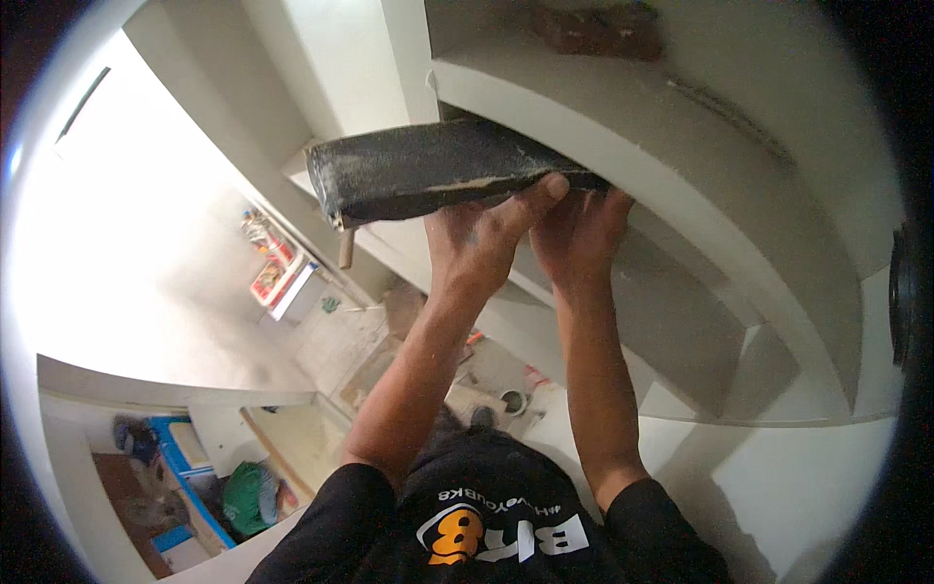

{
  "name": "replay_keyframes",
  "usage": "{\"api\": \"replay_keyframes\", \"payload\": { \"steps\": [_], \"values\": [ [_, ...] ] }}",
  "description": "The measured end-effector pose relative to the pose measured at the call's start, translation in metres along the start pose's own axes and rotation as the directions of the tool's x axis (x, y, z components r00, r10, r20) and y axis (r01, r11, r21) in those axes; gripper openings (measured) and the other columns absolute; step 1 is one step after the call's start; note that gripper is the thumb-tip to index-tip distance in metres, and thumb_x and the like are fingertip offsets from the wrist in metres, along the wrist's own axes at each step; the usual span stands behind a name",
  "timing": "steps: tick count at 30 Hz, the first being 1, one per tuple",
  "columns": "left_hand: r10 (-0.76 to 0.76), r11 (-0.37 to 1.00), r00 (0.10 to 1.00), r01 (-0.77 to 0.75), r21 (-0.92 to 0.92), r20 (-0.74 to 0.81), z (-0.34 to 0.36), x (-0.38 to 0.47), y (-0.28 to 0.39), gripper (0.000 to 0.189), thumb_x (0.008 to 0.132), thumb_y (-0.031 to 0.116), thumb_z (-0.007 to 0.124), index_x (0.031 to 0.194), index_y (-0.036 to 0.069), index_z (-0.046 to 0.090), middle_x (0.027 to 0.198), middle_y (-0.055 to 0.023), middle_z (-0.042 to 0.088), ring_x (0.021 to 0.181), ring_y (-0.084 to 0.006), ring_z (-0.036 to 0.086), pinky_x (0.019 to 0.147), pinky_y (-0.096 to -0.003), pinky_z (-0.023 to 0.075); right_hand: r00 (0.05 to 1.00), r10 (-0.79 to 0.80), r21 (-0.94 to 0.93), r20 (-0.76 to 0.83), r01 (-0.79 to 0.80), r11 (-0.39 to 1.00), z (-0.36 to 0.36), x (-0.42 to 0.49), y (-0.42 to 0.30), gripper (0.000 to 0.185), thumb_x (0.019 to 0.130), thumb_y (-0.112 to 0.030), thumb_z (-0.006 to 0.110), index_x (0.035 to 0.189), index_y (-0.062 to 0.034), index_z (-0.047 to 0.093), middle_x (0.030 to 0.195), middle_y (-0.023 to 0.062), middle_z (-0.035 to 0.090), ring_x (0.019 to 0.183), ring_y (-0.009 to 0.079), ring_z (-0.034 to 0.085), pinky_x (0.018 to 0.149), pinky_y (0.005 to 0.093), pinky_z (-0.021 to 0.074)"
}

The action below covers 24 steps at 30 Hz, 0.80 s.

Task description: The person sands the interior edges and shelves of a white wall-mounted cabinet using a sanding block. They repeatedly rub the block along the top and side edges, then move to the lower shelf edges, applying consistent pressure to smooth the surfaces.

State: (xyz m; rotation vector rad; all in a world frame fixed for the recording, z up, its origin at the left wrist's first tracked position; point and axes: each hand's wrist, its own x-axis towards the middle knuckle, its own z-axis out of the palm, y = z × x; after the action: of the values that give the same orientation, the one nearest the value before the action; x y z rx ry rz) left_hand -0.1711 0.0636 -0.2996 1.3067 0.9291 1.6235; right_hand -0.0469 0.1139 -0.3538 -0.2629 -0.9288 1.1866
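Observation:
A long, dark, dust-whitened object point(430, 164), its exact kind unclear, is held up against the underside of a white shelf point(554, 117). A short light-brown peg point(346, 248) hangs below its left end. My left hand point(478, 237) grips its lower edge, with the thumb stretched towards the right along it. Close beside it, my right hand point(580, 233) is raised to the object's right end, fingertips near the shelf's front edge. The shelf hides the far right part of the object.
A dark reddish-brown item point(598, 31) rests on the shelf's upper surface. Far below stand a bucket point(513, 401) and debris on the floor point(496, 365). Red-and-white containers point(273, 281) are at left. Another person in a green top point(249, 498) is at lower left, beyond a white ledge.

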Motion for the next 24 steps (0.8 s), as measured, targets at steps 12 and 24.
{"api": "replay_keyframes", "payload": {
  "steps": [12, 24],
  "values": [
    [0.243, 0.944, 0.97, -0.233, -0.233, 0.016, -0.066, 0.0, 0.059, 0.08, 0.092, 0.035, 0.072, 0.145, -0.005, 0.029, 0.13, -0.0293, 0.054, 0.118, -0.0401, 0.061, 0.095, -0.051, 0.0591, 0.818, 0.125, 0.399, -0.562, 0.135, 0.907, 0.074, 0.034, 0.01, 0.058, 0.101, -0.044, 0.052, 0.138, -0.0008, 0.049, 0.138, 0.0212, 0.053, 0.132, 0.0293, 0.052, 0.113, 0.0488, 0.0427],
    [0.296, 0.897, 0.946, -0.227, 0.379, -0.133, -0.031, 0.025, 0.051, 0.073, 0.077, 0.021, 0.088, 0.128, -0.005, 0.042, 0.108, -0.0169, 0.061, 0.098, -0.0269, 0.067, 0.085, -0.0364, 0.0587, 0.766, 0.328, 0.596, -0.552, 0.088, 0.798, 0.05, 0.051, 0.026, 0.058, 0.102, -0.046, 0.049, 0.136, 0.0009, 0.052, 0.136, 0.0206, 0.057, 0.13, 0.0319, 0.054, 0.113, 0.0506, 0.0438]
  ]
}}
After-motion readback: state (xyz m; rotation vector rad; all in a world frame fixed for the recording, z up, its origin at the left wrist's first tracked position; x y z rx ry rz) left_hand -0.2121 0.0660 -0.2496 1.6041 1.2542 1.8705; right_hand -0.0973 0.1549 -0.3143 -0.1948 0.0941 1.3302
